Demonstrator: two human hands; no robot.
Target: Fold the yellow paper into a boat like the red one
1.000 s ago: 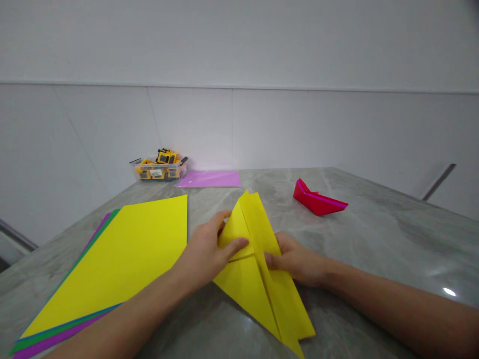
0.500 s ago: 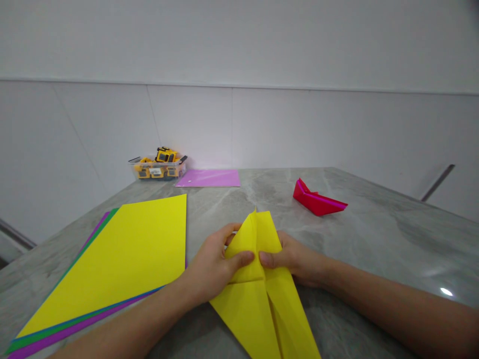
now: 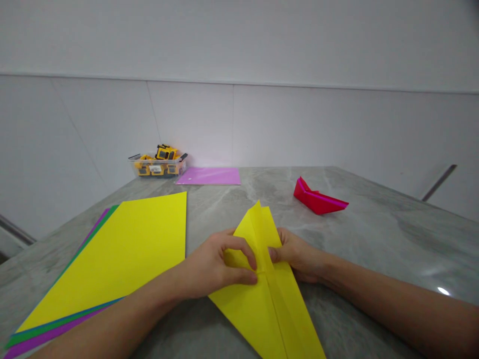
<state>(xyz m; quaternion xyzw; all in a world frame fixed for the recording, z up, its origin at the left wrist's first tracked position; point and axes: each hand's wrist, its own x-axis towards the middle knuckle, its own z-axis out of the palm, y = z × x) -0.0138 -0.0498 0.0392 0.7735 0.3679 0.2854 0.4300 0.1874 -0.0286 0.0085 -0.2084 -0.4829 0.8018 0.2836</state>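
Note:
A sheet of folded yellow paper (image 3: 247, 299) points away from me, with a lengthwise crease and a raised flap near its far end. My left hand (image 3: 220, 264) bends its thumb and index finger toward each other on the centre crease, pinching the paper there; its other fingers are mostly hidden. At the right edge, my right hand (image 3: 295, 254) grips the paper, thumb on top and fingers out of sight underneath. The near end of the paper runs out of the bottom of the view.
On the left lies a stack of coloured sheets (image 3: 123, 249), yellow on top. A red folded paper boat (image 3: 320, 202) sits at the right on the grey table (image 3: 374, 239). Farther back are a pink packet (image 3: 209, 176) and a clear bin (image 3: 157, 168) with yellow toy vehicles.
My left thumb has left its flat press on the upper flap, and thumb and index finger now pinch at the centre crease. The flap stands up more. My right hand keeps its hold.

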